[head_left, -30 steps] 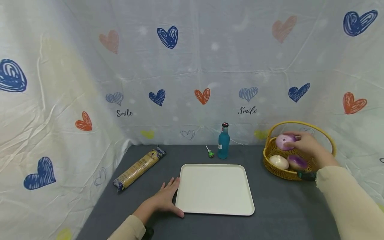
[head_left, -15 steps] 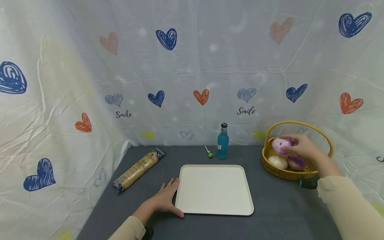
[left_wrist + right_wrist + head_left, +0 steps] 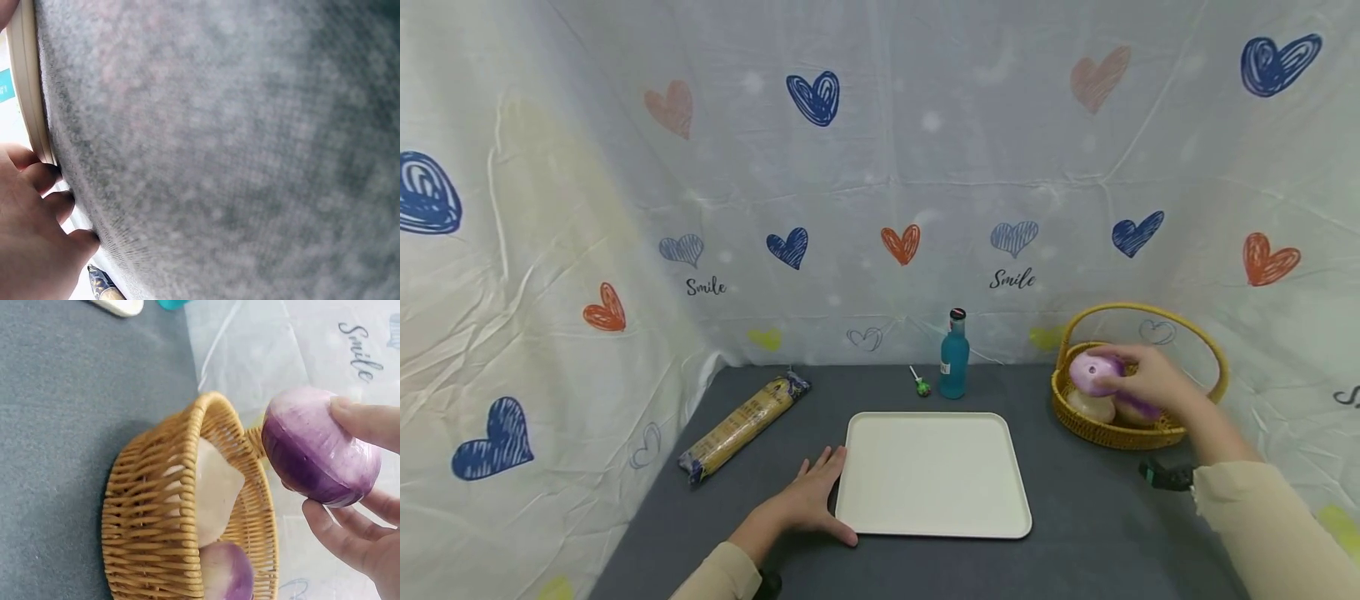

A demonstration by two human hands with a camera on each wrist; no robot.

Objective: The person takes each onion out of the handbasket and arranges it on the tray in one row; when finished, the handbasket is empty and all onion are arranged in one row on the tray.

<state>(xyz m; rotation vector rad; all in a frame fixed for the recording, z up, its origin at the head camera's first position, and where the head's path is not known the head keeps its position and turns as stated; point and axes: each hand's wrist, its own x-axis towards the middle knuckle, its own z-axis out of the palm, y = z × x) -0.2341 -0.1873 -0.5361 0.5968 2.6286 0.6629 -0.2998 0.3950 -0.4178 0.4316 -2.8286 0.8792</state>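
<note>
My right hand (image 3: 1153,379) pinches a round purple and lilac vegetable, which looks like a turnip (image 3: 1093,373), between thumb and fingers. It is held above the yellow wicker basket (image 3: 150,512), within the arch of the handle in the head view. Inside the basket lie a white turnip-like vegetable (image 3: 215,494) and a white and purple turnip (image 3: 228,572). My left hand (image 3: 811,497), fingers spread, rests at the left edge of the white tray (image 3: 934,475). Its fingertips lie along the tray's rim in the left wrist view.
Behind the tray stands a blue bottle (image 3: 954,358), with a green lollipop (image 3: 922,387) lying beside it. A long yellow packet (image 3: 745,427), apparently noodles, lies on the grey table (image 3: 1075,517) at the left. A white cloth with printed hearts (image 3: 850,167) hangs behind the table.
My right hand has moved slightly left with the purple turnip, from over the basket's middle toward its left side. The left hand stays at the tray.
</note>
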